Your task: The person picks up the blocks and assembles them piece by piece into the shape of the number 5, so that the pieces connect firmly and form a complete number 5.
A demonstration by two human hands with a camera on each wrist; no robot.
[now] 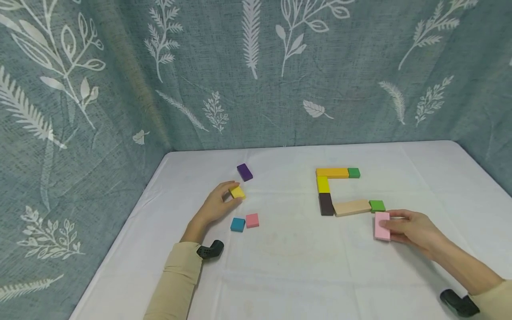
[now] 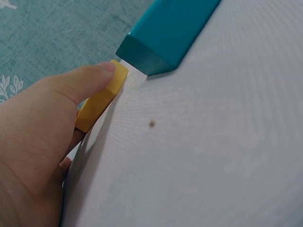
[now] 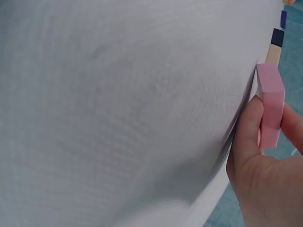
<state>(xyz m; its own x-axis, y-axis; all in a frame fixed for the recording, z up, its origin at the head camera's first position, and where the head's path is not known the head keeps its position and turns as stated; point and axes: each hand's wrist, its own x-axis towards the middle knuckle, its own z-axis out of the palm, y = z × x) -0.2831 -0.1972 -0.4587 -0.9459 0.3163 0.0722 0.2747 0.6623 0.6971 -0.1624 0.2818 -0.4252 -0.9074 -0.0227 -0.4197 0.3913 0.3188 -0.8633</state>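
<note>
My left hand (image 1: 219, 203) pinches a small yellow block (image 1: 238, 192) between thumb and fingers, at or just above the white cloth; the left wrist view shows the thumb on the yellow block (image 2: 102, 99). My right hand (image 1: 416, 231) holds a light pink block (image 1: 382, 226) beside the lower end of a row of blocks. That row, roughly C-shaped, has an orange block (image 1: 333, 173), a green block (image 1: 354, 173), a yellow block (image 1: 323, 184), a black block (image 1: 326, 204), a natural wood block (image 1: 353, 207) and another green block (image 1: 377, 206).
A purple block (image 1: 245, 172) lies beyond my left hand. Nearer me, a blue block (image 1: 238, 224) and a darker pink block (image 1: 252, 220) sit close together. The white-covered table (image 1: 288, 275) meets a leaf-patterned teal curtain (image 1: 280, 111) at its back edge.
</note>
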